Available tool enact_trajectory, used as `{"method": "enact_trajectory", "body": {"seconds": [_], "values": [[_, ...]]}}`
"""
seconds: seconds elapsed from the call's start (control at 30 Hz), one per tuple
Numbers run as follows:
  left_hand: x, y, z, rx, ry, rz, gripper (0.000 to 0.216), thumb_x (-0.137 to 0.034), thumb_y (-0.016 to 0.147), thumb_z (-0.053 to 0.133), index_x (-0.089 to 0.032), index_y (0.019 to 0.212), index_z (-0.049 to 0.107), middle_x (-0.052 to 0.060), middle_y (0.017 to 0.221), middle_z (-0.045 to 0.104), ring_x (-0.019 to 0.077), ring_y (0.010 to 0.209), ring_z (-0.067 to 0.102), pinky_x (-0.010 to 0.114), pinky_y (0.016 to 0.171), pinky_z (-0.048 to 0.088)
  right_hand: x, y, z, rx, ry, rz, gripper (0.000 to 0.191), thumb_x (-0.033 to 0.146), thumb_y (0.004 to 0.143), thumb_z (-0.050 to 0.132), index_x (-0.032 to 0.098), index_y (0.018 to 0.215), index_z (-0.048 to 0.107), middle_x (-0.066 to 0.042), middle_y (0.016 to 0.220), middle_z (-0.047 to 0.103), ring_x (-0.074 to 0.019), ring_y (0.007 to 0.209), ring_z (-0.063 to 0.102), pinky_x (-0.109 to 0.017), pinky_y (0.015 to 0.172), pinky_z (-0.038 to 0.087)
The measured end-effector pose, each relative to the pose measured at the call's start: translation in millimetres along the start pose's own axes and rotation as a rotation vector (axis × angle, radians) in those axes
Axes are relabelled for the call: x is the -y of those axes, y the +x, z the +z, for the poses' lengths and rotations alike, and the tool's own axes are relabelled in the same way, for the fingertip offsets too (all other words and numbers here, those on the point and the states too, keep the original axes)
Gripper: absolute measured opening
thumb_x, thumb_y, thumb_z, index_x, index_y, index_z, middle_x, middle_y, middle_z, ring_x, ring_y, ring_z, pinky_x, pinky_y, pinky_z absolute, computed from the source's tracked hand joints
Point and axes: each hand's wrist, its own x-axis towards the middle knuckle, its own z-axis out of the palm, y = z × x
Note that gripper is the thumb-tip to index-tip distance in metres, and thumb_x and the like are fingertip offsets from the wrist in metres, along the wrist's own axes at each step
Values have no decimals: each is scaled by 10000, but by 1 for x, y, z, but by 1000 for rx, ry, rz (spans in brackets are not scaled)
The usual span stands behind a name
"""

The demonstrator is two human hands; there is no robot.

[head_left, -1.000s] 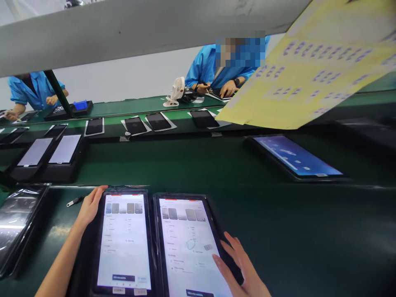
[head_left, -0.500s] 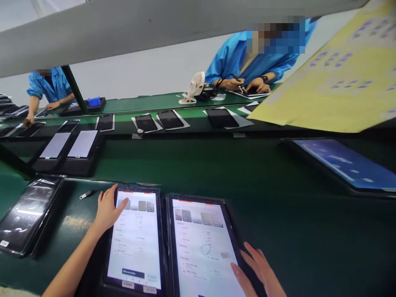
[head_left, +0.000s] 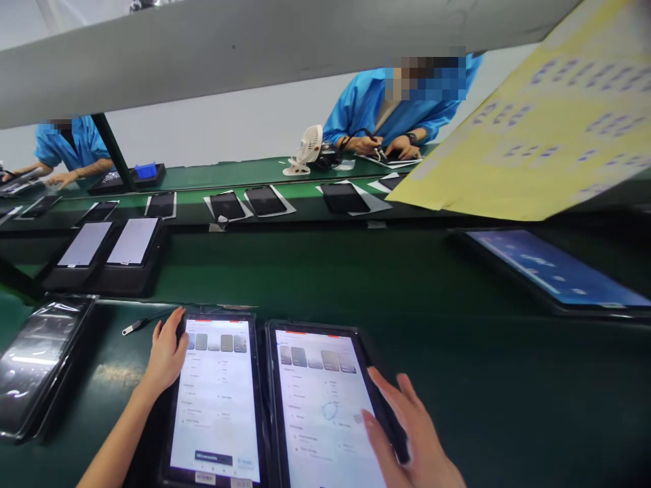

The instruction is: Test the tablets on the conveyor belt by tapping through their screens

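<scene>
Left hand (head_left: 165,354), right hand (head_left: 407,434) on flat glossy lit tablets (head_left: 216,400); green belt (head_left: 325,271)

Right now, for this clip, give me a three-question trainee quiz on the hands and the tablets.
1. True or false: the left hand rests at the top left corner of the left tablet.
2. Which tablet does the right hand touch? A) the right tablet B) the blue-screen tablet
3. Fill in: both near tablets show a ____ screen.

Key: 1 true; 2 A; 3 lit white.
</scene>
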Motion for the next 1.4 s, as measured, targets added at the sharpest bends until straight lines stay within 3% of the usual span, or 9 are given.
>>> {"method": "enact_trajectory", "body": {"seconds": [0.13,0.23,0.37,0.6,0.87,1.03,1.2,1.33,1.4], "values": [[-22,-4,8,-54,122,0,662,-417,850,483,-76,1391,312,234,1410,479,369,1334,416,669,1110,149,-1,12,36,-55,-272,-305,462,427,1048,192,126,1349,372,-225,1321,465,-405,1366,177,-726,993,321],[-40,-5,17,-74,197,3,934,-590,754,619,-7,1405,289,307,1419,429,493,1362,301,734,1076,38,16,11,54,-29,-337,-455,418,332,1054,191,79,1355,333,-291,1360,393,-423,1365,158,-725,950,361],[-44,-3,18,-55,220,-7,1125,-749,713,574,14,1441,182,353,1436,370,552,1355,253,777,1036,76,41,9,52,175,-172,-575,380,270,1050,245,137,1404,280,-176,1430,368,-374,1384,140,-689,990,364],[-21,-4,6,-40,169,19,661,-464,969,281,-106,1457,15,278,1418,449,328,1339,435,703,1051,250,12,22,37,119,-147,-473,308,300,1048,252,184,1311,362,-140,1310,510,-363,1383,151,-713,1009,314],[-41,-2,19,-141,294,46,1101,-806,747,441,27,1432,220,338,1420,408,552,1328,311,773,1040,44,-28,13,13,-180,-256,-221,381,481,1043,230,183,1135,449,-183,1239,550,-455,1309,290,-772,872,390],[-35,-4,13,-108,211,7,836,-576,913,376,-57,1471,32,297,1439,408,437,1341,387,796,1009,151,-11,16,27,-103,-261,-308,378,448,1055,198,175,1139,446,-203,1319,490,-425,1347,221,-752,882,409],[-30,-5,16,-111,216,44,769,-436,898,445,-38,1462,105,305,1466,366,453,1365,333,782,1037,18,15,13,49,-117,-323,-399,324,312,1045,183,137,1123,444,-273,1279,482,-422,1357,181,-744,906,396],[-13,-2,5,-30,137,53,622,-269,931,327,-111,1477,73,261,1457,412,351,1328,443,744,1071,108,39,4,50,179,-115,-528,273,256,1032,249,194,1243,412,-137,1425,389,-327,1383,170,-635,1002,416],[-4,-1,-5,13,81,33,621,-143,908,237,-163,1479,-3,214,1387,522,276,1316,475,708,1075,207,41,4,43,180,-35,-495,282,279,1038,262,219,1274,403,-96,1439,380,-313,1380,195,-625,1020,402]]}}
